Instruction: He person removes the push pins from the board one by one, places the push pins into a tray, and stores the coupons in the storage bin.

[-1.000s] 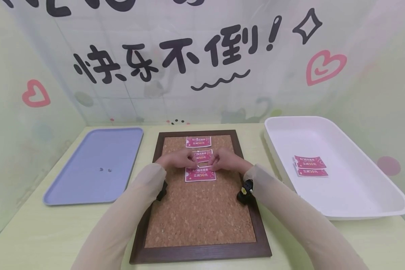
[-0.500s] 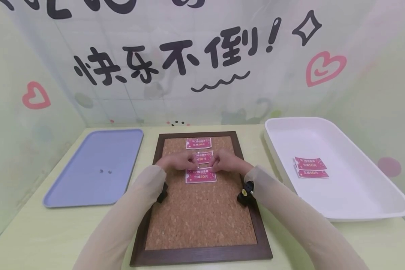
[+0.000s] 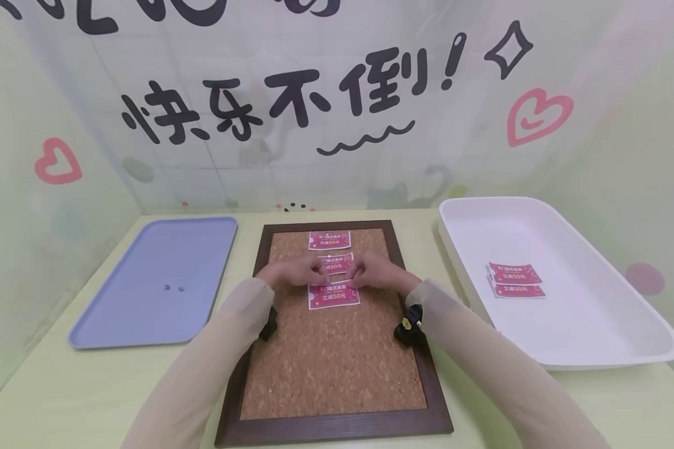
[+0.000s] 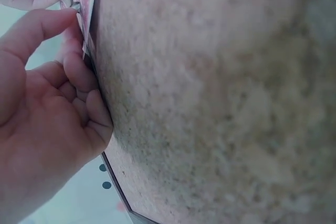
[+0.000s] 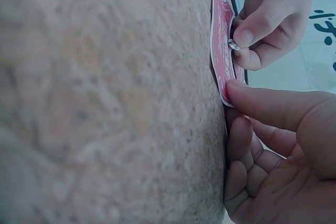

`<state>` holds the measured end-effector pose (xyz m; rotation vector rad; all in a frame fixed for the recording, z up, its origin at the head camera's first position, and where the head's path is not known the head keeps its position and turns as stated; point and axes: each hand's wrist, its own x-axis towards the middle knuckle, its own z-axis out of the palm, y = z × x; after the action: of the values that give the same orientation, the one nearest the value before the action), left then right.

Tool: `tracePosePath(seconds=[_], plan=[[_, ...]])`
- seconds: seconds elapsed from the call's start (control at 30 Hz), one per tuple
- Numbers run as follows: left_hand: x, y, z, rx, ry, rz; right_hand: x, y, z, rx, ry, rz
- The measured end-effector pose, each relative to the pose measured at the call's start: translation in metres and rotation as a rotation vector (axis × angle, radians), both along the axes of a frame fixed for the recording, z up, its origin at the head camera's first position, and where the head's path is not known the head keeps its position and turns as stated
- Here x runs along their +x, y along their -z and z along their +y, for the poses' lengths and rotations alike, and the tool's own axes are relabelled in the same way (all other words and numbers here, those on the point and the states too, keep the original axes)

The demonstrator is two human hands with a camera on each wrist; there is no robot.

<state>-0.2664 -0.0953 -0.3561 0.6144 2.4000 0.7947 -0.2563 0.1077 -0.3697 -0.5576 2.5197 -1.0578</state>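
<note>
Three pink coupons lie in a column on a framed corkboard (image 3: 337, 362). At the upper edge of the lowest coupon (image 3: 334, 297), my left hand (image 3: 299, 272) pinches a small silver thumbtack (image 5: 234, 44) between thumb and finger. My right hand (image 3: 380, 272) holds the same coupon by its upper right corner, thumb on the printed face, as the right wrist view shows. Just above, the middle coupon (image 3: 336, 264) is partly hidden by both hands. The top coupon (image 3: 329, 241) lies near the board's far edge. Whether the tack's point is in the cork cannot be seen.
On the left stands a blue-purple tray (image 3: 140, 312) with two small metal tacks (image 3: 174, 288) on it. A deep white tub (image 3: 584, 318) on the right holds overlapping pink coupons (image 3: 514, 274). Behind the table hangs a printed sheet (image 3: 292, 162).
Both hands keep their place at the lowest coupon, with the left fingers still at the tack. The whole scene has shifted slightly down in the head view.
</note>
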Motion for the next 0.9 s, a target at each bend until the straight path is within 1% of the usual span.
tracePosePath(seconds=[0.17, 0.3, 0.43, 0.6, 0.73, 0.8, 0.9], plan=[[-0.001, 0.002, -0.002, 0.037, 0.017, -0.005, 0.0, 0.001, 0.0, 0.002, 0.012, 0.0], [-0.001, 0.003, -0.005, 0.072, -0.003, -0.026, 0.0, 0.002, 0.0, -0.005, 0.013, 0.003], [0.0, 0.002, -0.006, 0.085, -0.028, -0.035, 0.002, -0.001, 0.0, -0.021, 0.025, -0.01], [0.001, -0.003, -0.01, 0.099, -0.04, -0.041, 0.003, -0.006, 0.001, -0.047, 0.037, -0.031], [0.003, -0.011, -0.014, 0.102, -0.047, -0.039, 0.006, -0.012, 0.001, -0.07, 0.039, -0.031], [0.004, -0.014, -0.015, 0.107, -0.033, -0.014, 0.008, -0.016, 0.001, -0.074, 0.036, -0.015], [0.004, -0.02, -0.017, 0.134, 0.004, 0.028, 0.01, -0.021, 0.001, -0.063, 0.045, 0.015]])
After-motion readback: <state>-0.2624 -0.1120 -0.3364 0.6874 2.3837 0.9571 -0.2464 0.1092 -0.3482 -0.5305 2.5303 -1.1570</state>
